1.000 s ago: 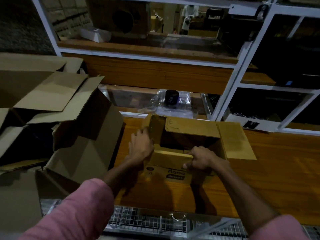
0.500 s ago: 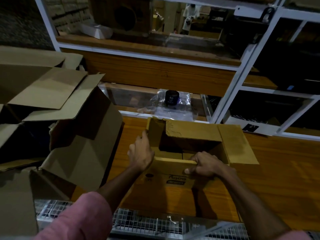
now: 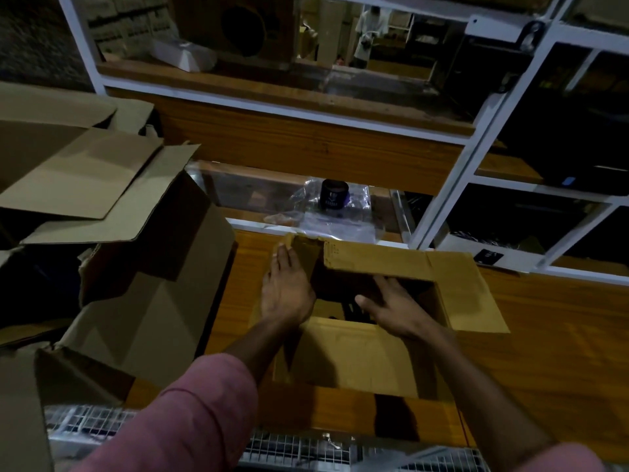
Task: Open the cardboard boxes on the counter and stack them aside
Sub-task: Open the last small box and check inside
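Observation:
A small brown cardboard box stands on the wooden counter with its top flaps spread apart. My left hand lies flat with fingers extended on the box's left flap. My right hand reaches into the box's dark mouth with fingers spread, under the far flap. The right flap lies folded outward. The near flap hangs down toward me. What is inside the box is too dark to tell.
A pile of opened cardboard boxes fills the left side, close against the small box. A black jar on clear plastic wrap sits behind. White-framed shelving rises at the right. A wire grid runs along the counter's near edge.
The near flap, gripped by my right hand earlier, is now folded down toward me. My right hand has let go and moved into the box. My left hand flattened on the left flap.

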The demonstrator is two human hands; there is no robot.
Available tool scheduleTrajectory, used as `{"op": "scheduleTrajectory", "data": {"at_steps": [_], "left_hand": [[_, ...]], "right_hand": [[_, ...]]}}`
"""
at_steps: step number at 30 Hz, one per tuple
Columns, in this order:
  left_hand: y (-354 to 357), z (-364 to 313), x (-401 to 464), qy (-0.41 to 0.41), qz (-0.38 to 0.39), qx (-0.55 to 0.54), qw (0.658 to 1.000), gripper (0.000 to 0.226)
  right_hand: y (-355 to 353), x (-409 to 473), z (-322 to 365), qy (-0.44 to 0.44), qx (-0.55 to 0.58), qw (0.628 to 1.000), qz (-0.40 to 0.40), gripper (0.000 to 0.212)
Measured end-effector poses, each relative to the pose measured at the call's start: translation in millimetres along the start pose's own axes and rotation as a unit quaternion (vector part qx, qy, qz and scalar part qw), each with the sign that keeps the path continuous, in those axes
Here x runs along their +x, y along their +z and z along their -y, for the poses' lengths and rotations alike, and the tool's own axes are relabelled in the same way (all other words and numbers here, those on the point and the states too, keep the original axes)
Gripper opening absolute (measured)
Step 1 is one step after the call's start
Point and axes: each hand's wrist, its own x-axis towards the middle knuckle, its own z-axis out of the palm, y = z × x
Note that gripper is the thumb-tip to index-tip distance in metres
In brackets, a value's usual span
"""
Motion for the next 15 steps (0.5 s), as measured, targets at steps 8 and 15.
{"op": "scheduleTrajectory", "data": {"at_steps": [8,15], "left_hand": [[2.6,2.6,-3.0,-0.001,-0.026,-0.011,1.0,0.079],[8.0,4.3,-1.7,-0.013,-0.047,-0.04,0.998,0.07]], "right_hand": [[3.7,49.9,10.4,-0.02,-0.125,0.974,-0.19,0.081],[0.4,85.2,5.4,-0.023,-0.144,0.969,-0.199,0.059]]}}
